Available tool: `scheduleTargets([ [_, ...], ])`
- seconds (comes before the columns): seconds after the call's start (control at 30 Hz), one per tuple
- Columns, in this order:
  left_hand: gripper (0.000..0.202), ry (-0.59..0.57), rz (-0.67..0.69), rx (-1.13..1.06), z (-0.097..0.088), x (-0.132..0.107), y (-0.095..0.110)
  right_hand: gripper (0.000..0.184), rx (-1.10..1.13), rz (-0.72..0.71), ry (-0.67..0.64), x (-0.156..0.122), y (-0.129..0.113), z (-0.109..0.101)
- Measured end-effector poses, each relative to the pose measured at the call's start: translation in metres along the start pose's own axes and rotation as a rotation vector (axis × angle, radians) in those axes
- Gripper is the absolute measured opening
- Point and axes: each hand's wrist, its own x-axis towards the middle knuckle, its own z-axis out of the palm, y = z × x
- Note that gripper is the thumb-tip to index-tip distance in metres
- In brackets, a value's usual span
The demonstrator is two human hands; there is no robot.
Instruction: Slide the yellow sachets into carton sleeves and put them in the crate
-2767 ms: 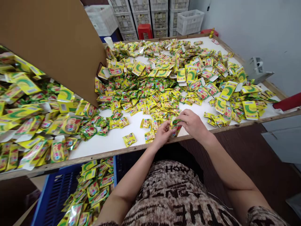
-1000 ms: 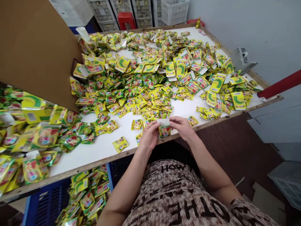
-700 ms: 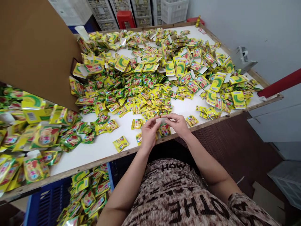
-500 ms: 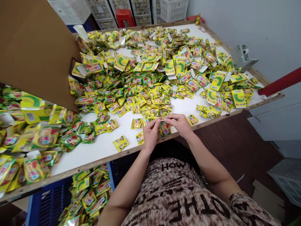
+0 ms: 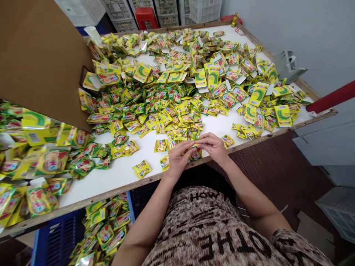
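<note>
Printed carton in yellow, green and red sits at the near edge of the table, between the person's two hands. Left hand and right hand both grasp it by its far end, thumbs and fingers pinched close together — the fingers cover that end, so whether its flap is tucked in I cannot tell. Its near part shows below the fingertips.

Just left of the left hand lie two yellow sachets, one farther than the other, and another single sachet rests farther left. One more, a lone yellow packet, lies near the right hand on its right.

Beyond the hands spreads a heap of small sachets; on the right are cartons with white flaps standing out. On the left, a brown cardboard panel leans over more printed packs. Below the table, near left, a blue crate holds packs too. At the far side stand a white cup and, past the table, a red stool — with white crates to its right.
</note>
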Motion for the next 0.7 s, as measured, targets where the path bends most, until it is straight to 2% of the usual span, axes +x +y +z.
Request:
scheduleTargets([
  [0.07,0.022,-0.009,0.014,0.028,-0.001,-0.003,0.0,0.015,-0.125,-0.123,-0.021,-0.007,0.0,-0.001],
  [0.13,0.022,-0.026,0.02,0.037,-0.003,-0.006,-0.001,0.015,-0.197,-0.195,-0.098,-0.007,0.0,-0.007],
  [0.2,0.023,-0.045,0.019,0.035,-0.004,-0.01,-0.004,0.014,-0.218,-0.191,-0.164,0.007,0.004,-0.019],
  [0.23,0.024,-0.052,0.016,0.039,-0.004,-0.012,-0.005,0.016,-0.236,-0.161,-0.151,0.02,0.009,-0.026],
  [0.27,0.026,-0.061,0.013,0.05,-0.004,-0.013,-0.007,0.018,-0.279,-0.119,-0.098,0.038,0.016,-0.035],
  [0.33,0.032,-0.103,0.008,0.086,0.0,-0.014,-0.008,0.022,-0.457,0.012,0.201,0.079,0.035,-0.051],
  [0.37,0.036,-0.133,0.003,0.1,0.002,-0.013,-0.008,0.023,-0.569,0.084,0.31,0.099,0.046,-0.058],
  [0.43,0.041,-0.162,-0.023,0.093,0.004,-0.011,-0.004,0.034,-0.744,0.204,0.377,0.133,0.066,-0.068],
  [0.5,0.042,-0.072,-0.098,0.003,-0.003,-0.012,0.002,0.035,-0.826,0.248,0.368,0.15,0.08,-0.073],
  [0.53,0.043,0.004,-0.162,-0.073,-0.012,-0.015,0.006,0.031,-0.818,0.261,0.354,0.154,0.084,-0.075],
  [0.6,0.046,0.121,-0.333,-0.244,-0.045,-0.029,0.011,0.026,-0.702,0.298,0.352,0.154,0.087,-0.081],
  [0.63,0.048,0.126,-0.438,-0.316,-0.067,-0.042,0.013,0.026,-0.599,0.328,0.361,0.153,0.087,-0.084],
  [0.7,0.045,0.026,-0.672,-0.37,-0.118,-0.077,0.014,0.029,-0.367,0.385,0.375,0.154,0.086,-0.09],
])
